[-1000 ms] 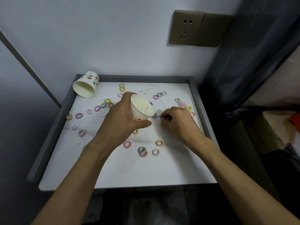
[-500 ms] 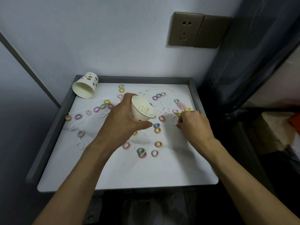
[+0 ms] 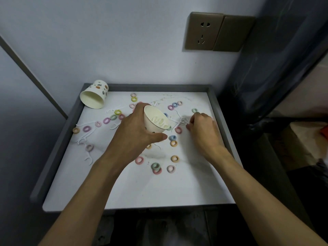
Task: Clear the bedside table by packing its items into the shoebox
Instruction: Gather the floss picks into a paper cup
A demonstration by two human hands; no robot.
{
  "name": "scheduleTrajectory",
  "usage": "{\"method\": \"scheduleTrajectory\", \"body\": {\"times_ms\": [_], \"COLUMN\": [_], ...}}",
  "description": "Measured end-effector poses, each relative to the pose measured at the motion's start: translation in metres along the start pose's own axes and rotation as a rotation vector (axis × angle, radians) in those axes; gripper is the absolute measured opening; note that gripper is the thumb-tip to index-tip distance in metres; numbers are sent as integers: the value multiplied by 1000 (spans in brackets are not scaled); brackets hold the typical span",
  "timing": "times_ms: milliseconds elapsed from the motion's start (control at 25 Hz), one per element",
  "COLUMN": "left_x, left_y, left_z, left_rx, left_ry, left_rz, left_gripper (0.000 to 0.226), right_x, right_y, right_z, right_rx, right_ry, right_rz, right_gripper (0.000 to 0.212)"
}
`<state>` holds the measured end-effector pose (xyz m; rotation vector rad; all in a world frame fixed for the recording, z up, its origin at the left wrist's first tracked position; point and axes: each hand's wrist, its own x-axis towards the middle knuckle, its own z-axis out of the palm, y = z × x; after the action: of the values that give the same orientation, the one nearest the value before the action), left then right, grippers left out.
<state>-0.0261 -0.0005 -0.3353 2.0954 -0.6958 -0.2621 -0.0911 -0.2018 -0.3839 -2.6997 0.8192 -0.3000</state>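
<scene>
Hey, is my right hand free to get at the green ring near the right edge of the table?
Probably yes. The green ring lies flat on the table just beyond the right hand, with nothing between them. The fingers look curled around floss picks, so they may be occupied.

Two bare forearms are showing, sleeveless up to the frame's lower edge. The left hand [image 3: 134,134] and the right hand [image 3: 204,132] are wearing nothing (no rings, watch, gloves or bands are showing on either wrist).
</scene>
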Motion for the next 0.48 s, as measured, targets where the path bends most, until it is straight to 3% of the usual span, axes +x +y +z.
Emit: {"method": "scheduleTrajectory", "body": {"times_ms": [160,320,480], "left_x": [0,-2,-3], "left_y": [-2,-3,-5], "left_z": [-3,-5,-8], "left_rx": [0,-9,8], "left_ry": [-2,8,7], "left_rz": [-7,-9,-14], "left_gripper": [69,71,74], "right_x": [2,2,-1], "right_y": [-4,-10,-17], "right_z": [1,-2,-4], "right_rx": [-69,-208,-314], "right_ry": [5,-8,-46], "right_rz": [61,108,89], "right_gripper": [25,14,25]}}
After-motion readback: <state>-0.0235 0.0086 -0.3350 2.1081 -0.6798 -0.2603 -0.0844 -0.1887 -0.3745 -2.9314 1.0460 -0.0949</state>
